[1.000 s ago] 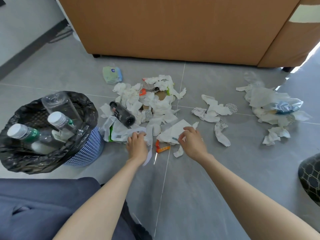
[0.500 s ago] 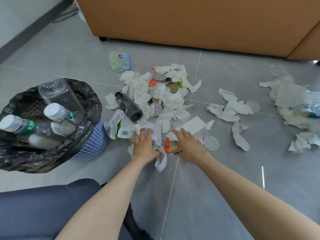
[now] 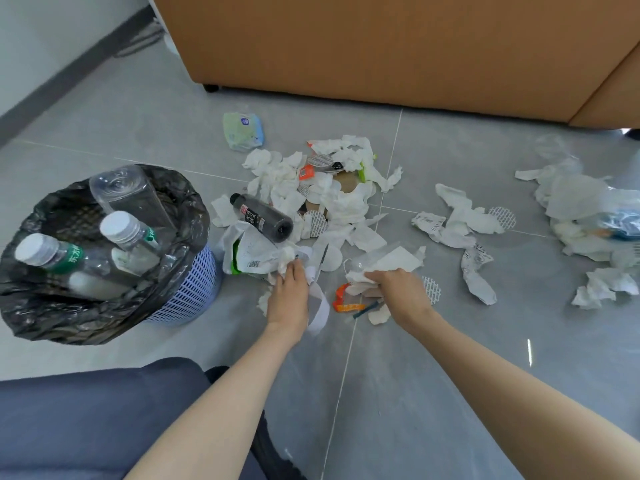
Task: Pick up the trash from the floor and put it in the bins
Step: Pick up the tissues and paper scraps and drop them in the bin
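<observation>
White tissues and wrappers lie scattered on the grey tile floor, the thickest heap point(image 3: 332, 199) in the middle. My left hand point(image 3: 288, 296) grips crumpled white paper point(image 3: 289, 258) at the edge of a white printed bag point(image 3: 249, 254). My right hand point(image 3: 398, 292) grips a wad of tissue point(image 3: 360, 277) beside a clear plastic piece. An orange wrapper point(image 3: 343, 303) lies between my hands. A dark bottle point(image 3: 263, 218) rests on the heap. A blue bin point(image 3: 104, 251) with a black liner stands at the left and holds plastic bottles.
A brown sofa point(image 3: 381, 46) closes off the far side. A green wet-wipe pack point(image 3: 242, 131) lies near it. More tissue and plastic point(image 3: 588, 216) lies at the right. Bare grey floor stretches toward me. My knee in dark trousers point(image 3: 97, 420) is at the lower left.
Both hands have closed on trash: the left bunches white paper by the bag, the right has gathered tissue. The view has shifted slightly left and closer.
</observation>
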